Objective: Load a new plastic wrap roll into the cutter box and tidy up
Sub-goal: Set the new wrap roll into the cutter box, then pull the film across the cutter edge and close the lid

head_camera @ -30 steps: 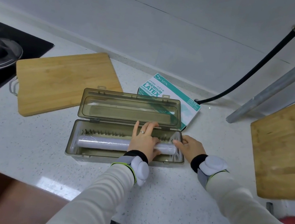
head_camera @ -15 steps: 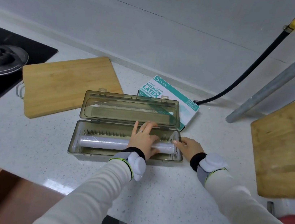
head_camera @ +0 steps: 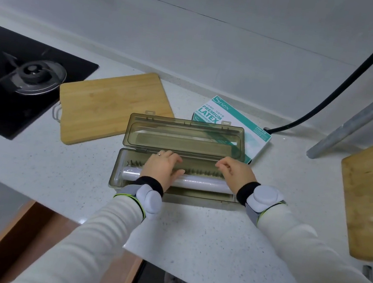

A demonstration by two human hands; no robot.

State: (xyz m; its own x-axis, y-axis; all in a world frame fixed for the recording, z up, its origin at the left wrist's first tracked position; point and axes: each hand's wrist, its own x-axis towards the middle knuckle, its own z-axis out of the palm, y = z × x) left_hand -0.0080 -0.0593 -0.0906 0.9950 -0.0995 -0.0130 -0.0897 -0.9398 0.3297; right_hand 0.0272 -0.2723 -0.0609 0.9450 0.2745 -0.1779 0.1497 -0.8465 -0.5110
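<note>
Both hands have shifted. Left hand [head_camera: 163,170] lies further left, fingers straight, pressing the white plastic wrap roll [head_camera: 201,183] that sits inside the open smoky translucent plastic cutter box [head_camera: 197,195]. Right hand [head_camera: 236,175] hovers over the box's back edge, fingers curled; whether it pinches anything is unclear.

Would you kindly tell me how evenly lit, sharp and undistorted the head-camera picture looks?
Head view: light soft and even, shadows faint; a pale reflection streaks the cutter box lid; the wide lens bows the countertop edge; the plastic wrap roll is sharp, the near sleeves slightly softer.
</note>
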